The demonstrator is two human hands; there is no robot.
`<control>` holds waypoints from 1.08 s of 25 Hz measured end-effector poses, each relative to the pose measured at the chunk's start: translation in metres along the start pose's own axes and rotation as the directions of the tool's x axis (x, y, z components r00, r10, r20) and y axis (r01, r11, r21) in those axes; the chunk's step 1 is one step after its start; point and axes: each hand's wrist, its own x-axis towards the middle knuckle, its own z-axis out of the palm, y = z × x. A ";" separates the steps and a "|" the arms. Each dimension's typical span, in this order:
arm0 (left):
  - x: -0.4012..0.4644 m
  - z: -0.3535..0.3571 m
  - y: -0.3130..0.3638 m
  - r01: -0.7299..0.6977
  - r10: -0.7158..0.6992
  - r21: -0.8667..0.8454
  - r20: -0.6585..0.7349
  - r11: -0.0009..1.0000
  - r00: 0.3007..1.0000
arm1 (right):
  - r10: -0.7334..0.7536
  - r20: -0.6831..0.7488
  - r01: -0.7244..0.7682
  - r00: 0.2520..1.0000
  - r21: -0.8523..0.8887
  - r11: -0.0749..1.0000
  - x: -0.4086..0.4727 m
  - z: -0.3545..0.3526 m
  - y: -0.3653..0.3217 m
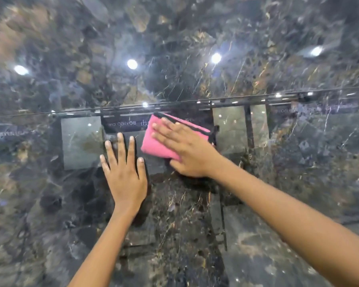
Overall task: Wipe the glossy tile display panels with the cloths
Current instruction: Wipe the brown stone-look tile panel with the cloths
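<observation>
Right hand (184, 150) is flat, fingers straight, pressing a folded pink cloth (164, 139) against the dark glossy marble-look panel (257, 193), not gripping it, just pinning it with the palm. Left hand (124, 175) sits just beside it at about 8 o'clock, also spread flat on the panel, holding nothing, looks like it's bracing. The cloth is right under the horizontal seam (71, 111), which runs at 12 o'clock from it. So we're mid-wipe, I'd say. Next move probably calls for steady pressure and a sweep across, since there's loads of panel left either side.
</observation>
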 end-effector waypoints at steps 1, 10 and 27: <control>-0.001 0.000 0.000 -0.002 0.002 -0.002 -0.004 1.000 1.000 | -0.003 -0.011 0.003 1.000 0.013 1.000 0.004 -0.010 0.018; -0.001 -0.002 0.002 0.031 -0.031 -0.051 -0.009 0.998 0.999 | 0.055 -0.091 -0.058 0.994 -0.031 0.998 -0.033 0.011 -0.020; -0.014 0.011 0.042 -0.033 0.031 0.037 0.047 0.999 0.998 | -0.330 0.299 0.366 0.895 -0.071 0.928 -0.144 -0.027 0.062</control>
